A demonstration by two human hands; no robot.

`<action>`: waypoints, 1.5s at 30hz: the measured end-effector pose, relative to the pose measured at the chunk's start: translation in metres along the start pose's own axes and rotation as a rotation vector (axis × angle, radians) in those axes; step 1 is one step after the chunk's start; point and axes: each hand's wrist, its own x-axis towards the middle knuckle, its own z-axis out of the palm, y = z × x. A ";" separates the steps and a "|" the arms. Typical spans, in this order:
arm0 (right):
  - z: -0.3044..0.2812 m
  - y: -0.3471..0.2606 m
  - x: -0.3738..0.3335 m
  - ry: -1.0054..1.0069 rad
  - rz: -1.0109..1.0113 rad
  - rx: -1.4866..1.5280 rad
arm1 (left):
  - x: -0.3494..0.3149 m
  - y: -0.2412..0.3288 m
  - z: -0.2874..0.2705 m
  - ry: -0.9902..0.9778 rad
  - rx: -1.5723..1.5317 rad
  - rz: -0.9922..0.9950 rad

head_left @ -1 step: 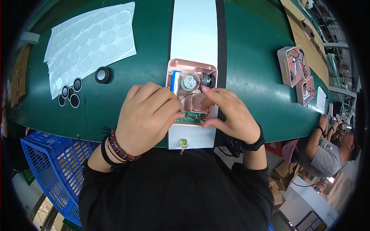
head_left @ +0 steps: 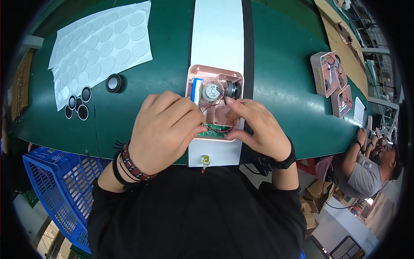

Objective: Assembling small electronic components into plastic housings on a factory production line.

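Note:
A pink plastic housing (head_left: 215, 69) lies open before me on a white strip. Inside it are a blue-and-white battery cell (head_left: 196, 91), a round grey motor (head_left: 211, 92), a black speaker (head_left: 233, 89) and a green circuit board (head_left: 211, 131) along the near side. Thin red and black wires (head_left: 221, 131) cross over the board. My left hand (head_left: 166, 125) is closed in a pinch over the near left corner; what its fingertips hold is hidden. My right hand (head_left: 258, 129) reaches over the right wall, thumb and forefinger spread apart beside the wires.
At left lie a sheet of round white stickers (head_left: 101, 47), a loose speaker (head_left: 114, 83) and several black rings (head_left: 83, 112). More pink housings (head_left: 323, 77) stand at right. A yellow-green part (head_left: 206, 160) sits near the front edge. A blue crate (head_left: 60, 190) stands below left; another person (head_left: 366, 168) sits far right.

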 end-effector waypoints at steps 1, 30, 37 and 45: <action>0.001 0.002 -0.002 0.010 -0.028 -0.015 | 0.001 0.000 -0.001 -0.002 -0.008 -0.002; 0.014 0.000 0.013 0.306 0.064 0.056 | 0.009 -0.002 0.024 0.025 0.004 -0.124; 0.011 -0.011 0.024 0.171 0.125 -0.011 | 0.009 -0.006 0.024 -0.004 -0.019 -0.120; 0.011 -0.011 0.027 0.124 0.114 -0.050 | 0.011 -0.005 0.023 -0.008 -0.046 -0.134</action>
